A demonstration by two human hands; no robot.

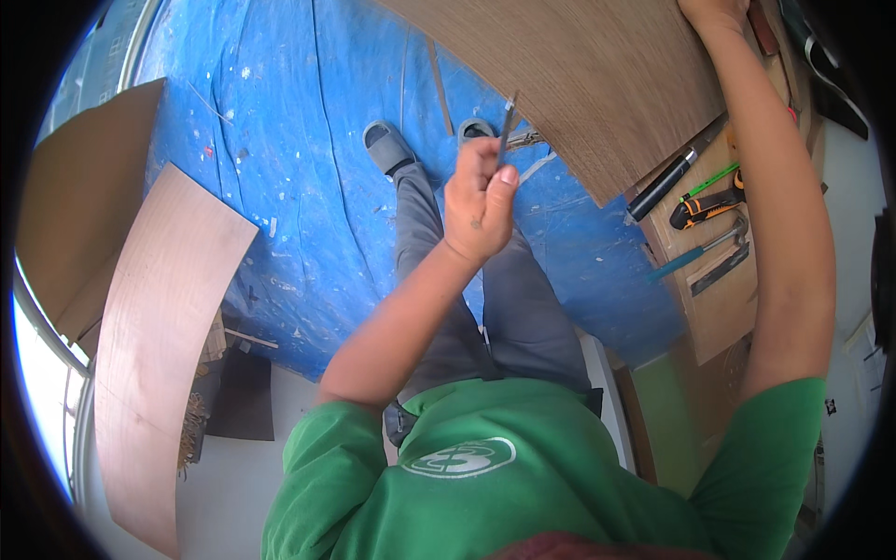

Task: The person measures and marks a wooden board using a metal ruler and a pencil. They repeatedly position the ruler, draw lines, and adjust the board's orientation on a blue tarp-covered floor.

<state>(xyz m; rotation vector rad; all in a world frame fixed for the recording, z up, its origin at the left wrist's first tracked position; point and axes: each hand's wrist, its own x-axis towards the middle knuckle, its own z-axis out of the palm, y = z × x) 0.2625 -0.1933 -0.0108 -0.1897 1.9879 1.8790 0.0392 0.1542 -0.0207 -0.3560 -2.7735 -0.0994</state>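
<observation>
My left hand (478,207) is raised in front of my legs. Its fingers are closed on a thin dark rod-like tool (508,126) with a pale spot near its tip; I cannot make out its exact kind. Beyond the tool, a large brown wood-grain board (597,79) spreads across the upper right. My right arm stretches forward on the right, and my right hand (714,13) is at the board's far right edge. The picture's upper rim cuts off its fingers, so their grip is hidden.
On a wooden bench (723,322) at right lie a black-handled tool (663,187), an orange-black utility knife (707,207), a green pen-like item (709,182) and a blue-handled hammer (700,250). Blue sheeting (280,168) covers the floor. A curved light wood panel (159,345) and brown sheet (84,205) stand left.
</observation>
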